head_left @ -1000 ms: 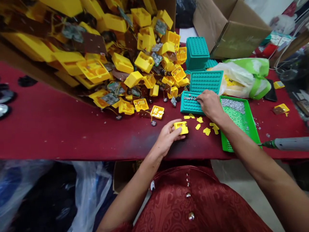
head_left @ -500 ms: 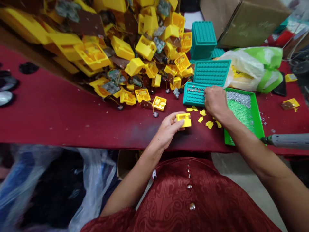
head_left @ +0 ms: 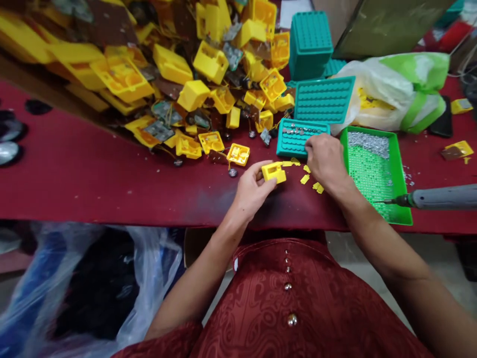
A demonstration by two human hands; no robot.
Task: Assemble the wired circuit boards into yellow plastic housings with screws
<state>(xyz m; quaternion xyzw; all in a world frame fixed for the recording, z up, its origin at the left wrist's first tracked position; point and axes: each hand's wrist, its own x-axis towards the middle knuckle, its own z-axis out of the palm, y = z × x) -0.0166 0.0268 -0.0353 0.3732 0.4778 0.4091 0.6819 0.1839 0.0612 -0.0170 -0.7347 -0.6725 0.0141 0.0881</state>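
My left hand (head_left: pixel 253 191) grips a small yellow plastic casing (head_left: pixel 274 172), its recessed face turned up, thumb along the near side. My right hand (head_left: pixel 326 161) is closed in a pinch at the near right corner of a teal ribbed tray (head_left: pixel 285 146); whatever its fingertips hold is hidden. Small round silver button cells (head_left: pixel 298 130) lie in rows in that tray, whose teal lid (head_left: pixel 324 102) leans open behind it. Small yellow plastic pieces (head_left: pixel 305 179) are scattered on the red cloth between the hands. An opened yellow casing (head_left: pixel 238 154) with wires lies beyond my left hand.
Yellow casings with wires and boards are heaped at the left back (head_left: pixel 210 62). A green tray (head_left: pixel 404 199) of silver screws stands right, with a grey electric screwdriver (head_left: pixel 443 197) reaching over it. Teal boxes (head_left: pixel 311 44) and a plastic bag (head_left: pixel 406 92) sit behind.
My right hand has drawn back slightly toward me from the cells to the teal tray's near corner. The casing in my left hand has tilted. The whole view has shifted a little.
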